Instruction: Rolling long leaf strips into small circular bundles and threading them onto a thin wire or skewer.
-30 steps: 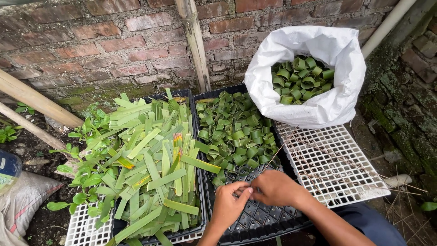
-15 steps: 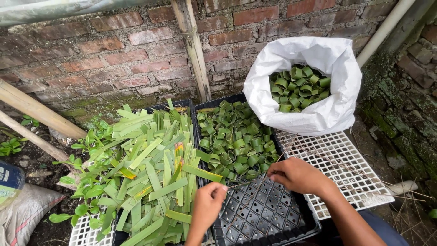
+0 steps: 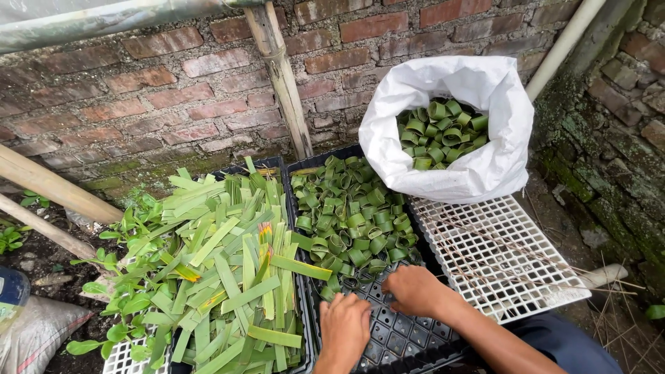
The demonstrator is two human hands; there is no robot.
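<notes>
My left hand point(image 3: 344, 327) lay flat, fingers together, on the black cell tray point(image 3: 405, 332); my right hand point(image 3: 414, 291) curled beside it, though I couldn't tell what it pinched. Beyond lay rolled leaf rings point(image 3: 350, 215), cut leaf strips point(image 3: 228, 270) and a white sack point(image 3: 450, 125).

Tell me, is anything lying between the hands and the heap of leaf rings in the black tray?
Nothing visible. The right hand already touches the near edge of the leaf rings, and the left hand rests on the black tray just behind them.
</notes>
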